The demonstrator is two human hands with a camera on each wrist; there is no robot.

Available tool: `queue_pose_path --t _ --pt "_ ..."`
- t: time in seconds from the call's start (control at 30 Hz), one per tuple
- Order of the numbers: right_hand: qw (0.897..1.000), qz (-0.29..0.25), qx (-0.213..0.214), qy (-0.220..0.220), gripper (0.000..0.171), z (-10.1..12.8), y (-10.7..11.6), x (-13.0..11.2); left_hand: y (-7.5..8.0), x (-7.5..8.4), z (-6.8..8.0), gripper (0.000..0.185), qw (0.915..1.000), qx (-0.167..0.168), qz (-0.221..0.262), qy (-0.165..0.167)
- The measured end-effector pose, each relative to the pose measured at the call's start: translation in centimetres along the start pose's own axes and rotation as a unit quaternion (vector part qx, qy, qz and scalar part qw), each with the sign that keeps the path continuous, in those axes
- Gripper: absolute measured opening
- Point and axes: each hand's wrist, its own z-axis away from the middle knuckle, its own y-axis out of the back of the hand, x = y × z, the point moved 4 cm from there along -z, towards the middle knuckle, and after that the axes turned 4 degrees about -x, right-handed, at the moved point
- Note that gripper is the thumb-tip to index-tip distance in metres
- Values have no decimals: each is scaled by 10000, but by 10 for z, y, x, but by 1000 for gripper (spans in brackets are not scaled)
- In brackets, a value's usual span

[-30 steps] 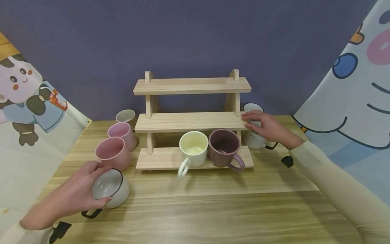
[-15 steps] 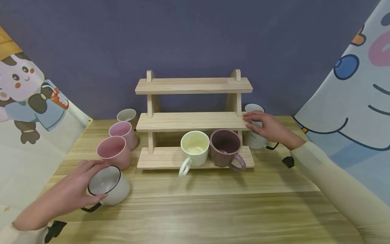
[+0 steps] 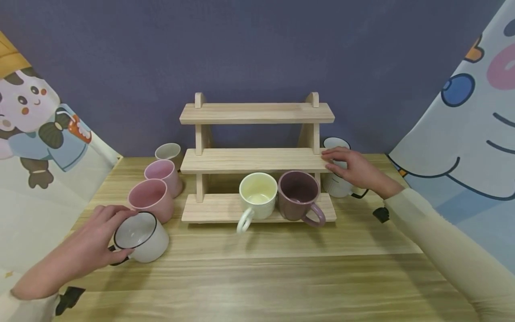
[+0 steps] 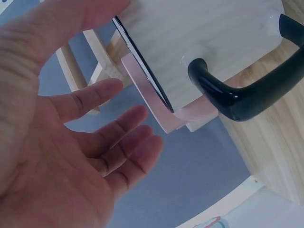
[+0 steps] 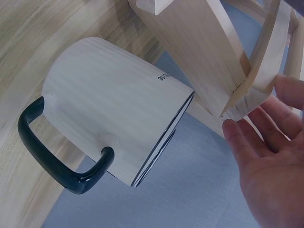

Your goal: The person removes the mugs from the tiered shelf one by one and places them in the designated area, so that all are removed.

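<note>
White mug (image 3: 150,243) (black-rimmed) beside the left hand (image 3: 94,237)

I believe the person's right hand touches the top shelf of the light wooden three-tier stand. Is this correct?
Only the shelf is wrong: in the head view, the right hand touches the middle shelf of the light wooden three-tier stand. The top shelf is higher than its fingers.

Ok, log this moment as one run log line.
left hand: at rim of front-left white mug | right hand: touching right end of middle shelf | bottom shelf: pale yellow mug, purple mug
</note>
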Motion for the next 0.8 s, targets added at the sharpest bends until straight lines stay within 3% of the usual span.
queue_pose_path --t 0.33,0.5,0.67,0.8 --pt "9999 -27 27 -113 34 2 -1 2 2 0 -1 77 10000 -23 -52 40" --pt "9999 -32 40 -91 34 1 0 1 4 2 -5 75 9999 -13 -58 -148" --pt "9999 -48 64 -75 33 0 0 1 11 11 -22 65 9991 40 -31 -415" --pt "9999 -46 61 -74 34 -1 0 2 19 25 -45 51 9957 258 87 -887"
